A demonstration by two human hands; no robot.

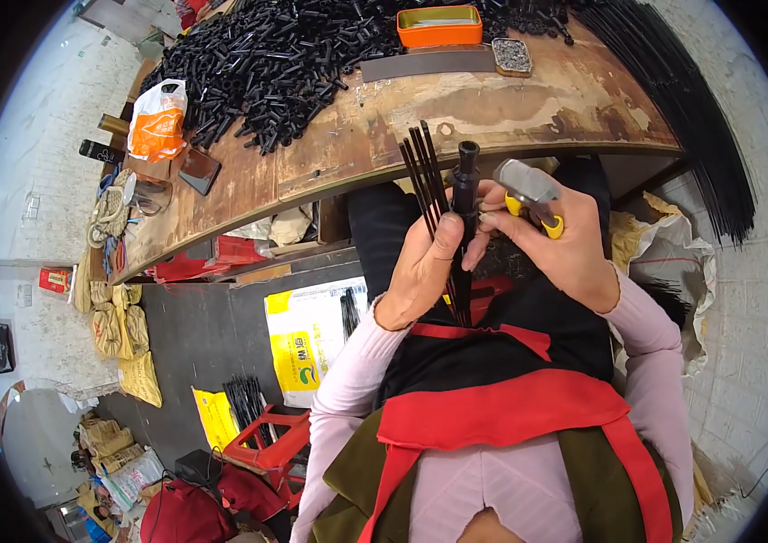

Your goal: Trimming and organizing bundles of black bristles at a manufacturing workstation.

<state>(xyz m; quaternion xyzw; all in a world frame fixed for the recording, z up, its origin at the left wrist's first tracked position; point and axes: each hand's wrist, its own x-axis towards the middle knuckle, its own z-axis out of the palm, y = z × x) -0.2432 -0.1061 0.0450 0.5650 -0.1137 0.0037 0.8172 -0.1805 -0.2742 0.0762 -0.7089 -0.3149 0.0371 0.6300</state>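
The left hand (422, 262) is closed around a bundle of thin black rods (426, 172), straight and matte, which fan upward from the fist and run down past the wrist toward the lap. Beside the rods, a thicker black plastic tube (466, 185) with a flared, ribbed top stands upright between the two hands; the thumb and fingertips of the right hand (560, 253) pinch its shaft. That same hand also wraps the yellow handles of a pair of pliers (529, 190), whose dull grey metal head points up and to the left. Both hands hover just in front of the edge of a worn wooden workbench (456, 118), its curved top scuffed and stained. On the bench lies a large heap of short black tubes (275, 63), glossy and cylindrical. An orange rectangular tin (439, 27) sits behind a flat grey metal strip (425, 65). An orange-and-white plastic bag (158, 118) rests at the bench's left end.
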